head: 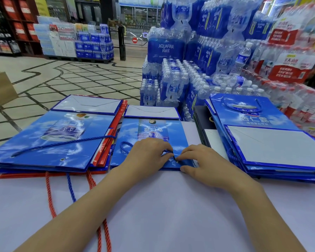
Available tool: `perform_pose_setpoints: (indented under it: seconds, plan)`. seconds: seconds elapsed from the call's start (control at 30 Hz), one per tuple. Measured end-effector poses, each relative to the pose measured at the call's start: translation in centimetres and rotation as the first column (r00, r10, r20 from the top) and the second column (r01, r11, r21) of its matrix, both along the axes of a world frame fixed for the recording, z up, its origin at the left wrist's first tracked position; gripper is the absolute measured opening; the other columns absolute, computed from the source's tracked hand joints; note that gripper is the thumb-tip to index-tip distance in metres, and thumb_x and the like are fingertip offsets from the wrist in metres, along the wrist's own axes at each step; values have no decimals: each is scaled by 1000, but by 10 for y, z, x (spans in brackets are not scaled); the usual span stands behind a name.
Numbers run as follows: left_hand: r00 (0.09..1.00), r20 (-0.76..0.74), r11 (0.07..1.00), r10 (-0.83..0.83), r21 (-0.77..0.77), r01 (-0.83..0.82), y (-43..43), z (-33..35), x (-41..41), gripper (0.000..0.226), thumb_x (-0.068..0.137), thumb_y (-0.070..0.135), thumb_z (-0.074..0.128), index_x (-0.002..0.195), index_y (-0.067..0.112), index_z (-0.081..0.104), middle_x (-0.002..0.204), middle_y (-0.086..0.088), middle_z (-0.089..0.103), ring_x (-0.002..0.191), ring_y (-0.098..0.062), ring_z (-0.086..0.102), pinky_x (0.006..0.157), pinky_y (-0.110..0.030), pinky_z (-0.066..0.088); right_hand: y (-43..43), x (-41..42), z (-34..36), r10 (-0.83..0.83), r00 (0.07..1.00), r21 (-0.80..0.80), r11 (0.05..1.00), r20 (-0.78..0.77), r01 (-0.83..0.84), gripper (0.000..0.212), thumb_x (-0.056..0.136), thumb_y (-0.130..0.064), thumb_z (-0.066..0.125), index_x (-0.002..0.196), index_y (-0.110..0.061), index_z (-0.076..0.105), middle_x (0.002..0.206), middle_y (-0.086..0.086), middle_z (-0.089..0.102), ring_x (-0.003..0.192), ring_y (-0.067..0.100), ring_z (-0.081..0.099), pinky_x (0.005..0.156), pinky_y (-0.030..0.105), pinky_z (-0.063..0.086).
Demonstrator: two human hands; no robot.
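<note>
Blue, glossy paper makes up the flat bag that lies on the white table directly under both hands, its folded base turned away from the person.

Head view: the two hands meet at the bag's near edge, almost touching each other. The left hand has its fingers curled and pinches the blue cord, whose slack loops out on the bag just to the left of that hand. The right hand nips the rim of the bag, forefinger on top and thumb at the edge, right beside the metal eyelet that sits between the two sets of fingertips. Whether the cord's tip is already through the hole cannot be told; the fingers hide it.

The step looks like threading a carrying handle, at its second hole. The next move probably calls for the right hand to keep the rim steady while the left feeds the cord end squarely into the eyelet, then for a knot on the inside.

Left of the left hand lies a stack of bags with red cords trailing toward the person; right of the right hand, another stack. Beyond both hands stand packs of bottled water.
</note>
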State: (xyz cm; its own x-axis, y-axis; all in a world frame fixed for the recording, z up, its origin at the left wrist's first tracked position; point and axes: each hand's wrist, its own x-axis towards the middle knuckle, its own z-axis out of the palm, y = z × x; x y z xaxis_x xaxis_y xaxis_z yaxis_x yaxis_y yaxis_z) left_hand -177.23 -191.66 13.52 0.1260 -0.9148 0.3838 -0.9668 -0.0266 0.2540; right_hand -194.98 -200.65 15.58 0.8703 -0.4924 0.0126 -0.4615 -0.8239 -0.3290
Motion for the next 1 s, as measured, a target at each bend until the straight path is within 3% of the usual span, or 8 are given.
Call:
perform_pose_setpoints:
  seconds: [0.1, 0.27, 0.43, 0.6, 0.83, 1.0]
  plan:
    - [1000, -21, 1000, -7, 5, 8, 1, 2, -1, 23, 96, 42, 53, 109, 31, 69, 102, 10, 69, 94, -13, 59, 73, -29, 45, 1, -2, 4, -49, 998, 28, 998, 49, 48, 23, 90, -36, 65, 112, -33, 71, 111, -17, 65, 104, 3, 53, 95, 25, 43]
    - [997, -30, 996, -76, 37, 77, 2, 2, -1, 21, 97, 40, 51, 105, 31, 69, 96, 7, 68, 89, -17, 59, 71, -34, 49, 2, -5, 6, -170, 980, 101, 982, 106, 159, 13, 84, -39, 73, 92, -30, 77, 95, -18, 69, 86, -5, 57, 81, 19, 48]
    - [991, -42, 990, -130, 52, 133, 3, 3, 0, 21, 98, 35, 51, 106, 30, 71, 92, 5, 66, 86, -18, 59, 70, -40, 50, 1, -5, 5, -171, 980, 97, 982, 104, 161, 13, 84, -41, 72, 91, -31, 77, 93, -18, 68, 83, -7, 57, 78, 18, 49]
    - [986, -58, 988, -155, 6, 156, 3, 3, -1, 21, 98, 34, 53, 105, 28, 71, 84, 2, 64, 80, -20, 57, 65, -42, 50, 1, -4, 5, -129, 985, 47, 991, 117, 124, 12, 86, -40, 70, 90, -31, 77, 92, -16, 71, 87, 1, 59, 83, 26, 50]
    - [989, -49, 988, -143, -67, 139, 5, 6, 0, 19, 97, 30, 56, 105, 25, 72, 73, 9, 42, 69, -14, 42, 58, -33, 43, 3, -5, 5, -63, 975, 3, 998, 212, 64, 8, 87, -31, 71, 88, -27, 78, 87, -13, 70, 84, 6, 59, 83, 31, 49]
    - [990, -45, 989, -136, -64, 133, 5, 7, 0, 19, 98, 30, 54, 107, 26, 71, 73, 8, 42, 69, -16, 43, 59, -32, 41, 4, -6, 5, -42, 972, -19, 999, 232, 48, 9, 86, -32, 72, 89, -26, 78, 87, -13, 70, 84, 5, 58, 83, 30, 49]
